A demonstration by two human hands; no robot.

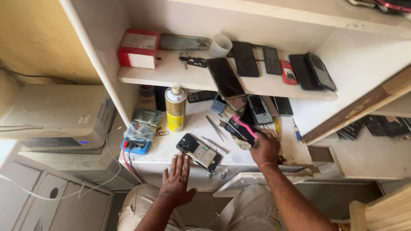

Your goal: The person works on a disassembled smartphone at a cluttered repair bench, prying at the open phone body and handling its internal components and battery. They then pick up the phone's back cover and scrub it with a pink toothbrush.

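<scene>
1. Two hands reach up from the bottom of the frame to the white worktop (257, 160); we look down on both forearms.
2. Our left hand (177, 177) lies low and left of centre, palm down, fingers spread flat and open. It grips nothing; the fingertips (181, 157) sit at the edge of the opened phone (199, 152), apparently touching its near side.
3. That opened phone lies at the frame's centre, back cover off, camera cluster toward the upper left, set diagonally.
4. Our right hand (264, 147), an orange band at the wrist, sits right of centre, curled closed around a pink-handled tool (245, 126). The handle angles toward the upper left, over a dark phone beneath it.
5. We cannot tell how the tool's tip meets the dark phone.
6. Tweezers (214, 127) lie just above the opened phone, between the hands.
7. A yellow spray can (175, 109) stands upright, left of centre.
8. The shelf (188, 79) across the upper frame carries several phones and a red box (138, 48).
</scene>
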